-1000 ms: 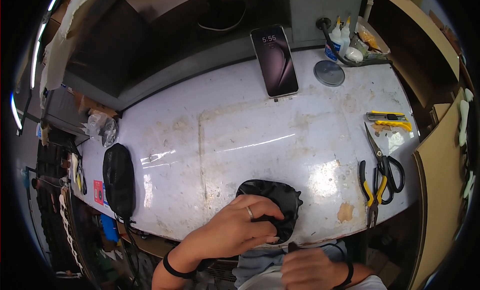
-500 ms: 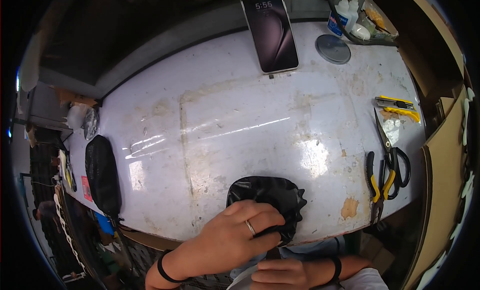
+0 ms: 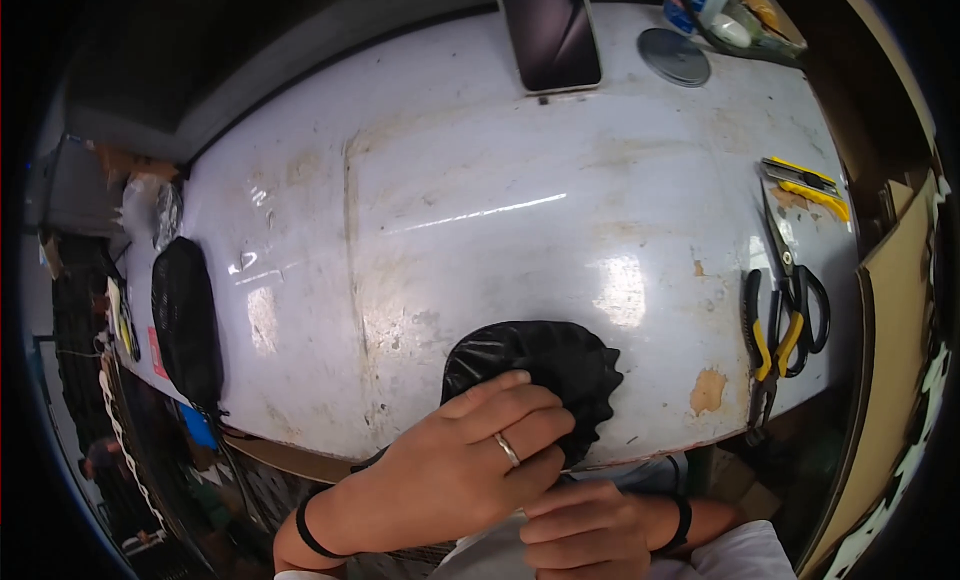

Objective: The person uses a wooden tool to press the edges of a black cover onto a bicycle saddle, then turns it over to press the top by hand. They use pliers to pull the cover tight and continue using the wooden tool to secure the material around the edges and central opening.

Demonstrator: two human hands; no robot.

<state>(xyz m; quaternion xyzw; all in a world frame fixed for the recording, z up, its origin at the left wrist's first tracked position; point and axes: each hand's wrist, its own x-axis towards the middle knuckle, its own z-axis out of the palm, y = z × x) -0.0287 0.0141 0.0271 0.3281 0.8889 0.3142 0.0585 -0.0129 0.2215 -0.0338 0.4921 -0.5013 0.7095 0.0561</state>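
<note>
Pouch in black (image 3: 187, 320) lies along the left edge of the bench (image 3: 470, 265). At the front edge, near its middle, the left hand (image 3: 490, 435) rests with half-bent fingers upon a shiny black gathered piece (image 3: 525, 348); if it truly grips, I cannot tell. Next comes the right hand (image 3: 585, 530), curled nearly closed before this edge, its content hidden. In my judgement, the left should press evenly, so that folds do not slip, and any pull should be gentle. Pliers (image 3: 768, 377), scissors (image 3: 788, 260) and cutter (image 3: 808, 183) lie by the right edge.
</note>
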